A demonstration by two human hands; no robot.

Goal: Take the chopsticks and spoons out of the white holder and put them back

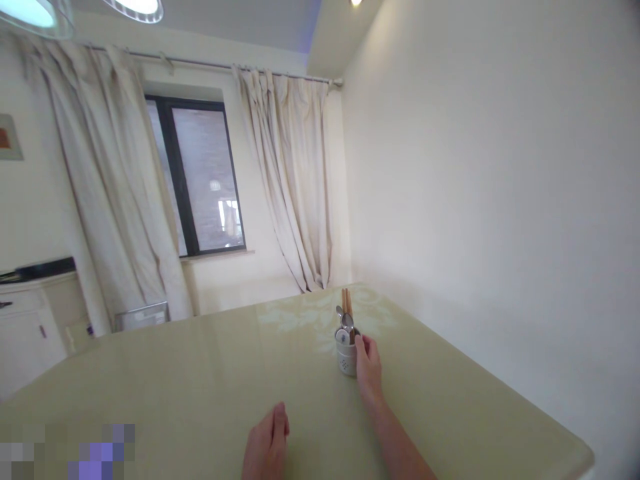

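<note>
Pale green table, glossy top. White utensil cup stands toward the far right corner, upright. Right hand wraps its right side, fingers curled at the rim. Left hand rests open and flat near the front edge, holding nothing. Cup looks ceramic: light, rigid, breakable, likely slick; best gripped round the body. Inside: wooden chopsticks, metal spoons, standing upright.

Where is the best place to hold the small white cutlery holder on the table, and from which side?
Grip the white cutlery holder around its round wall, from the right side, where the right hand already touches it. It stands upright with spoons and chopsticks sticking out above, so a grasp from the top looks blocked.
</note>
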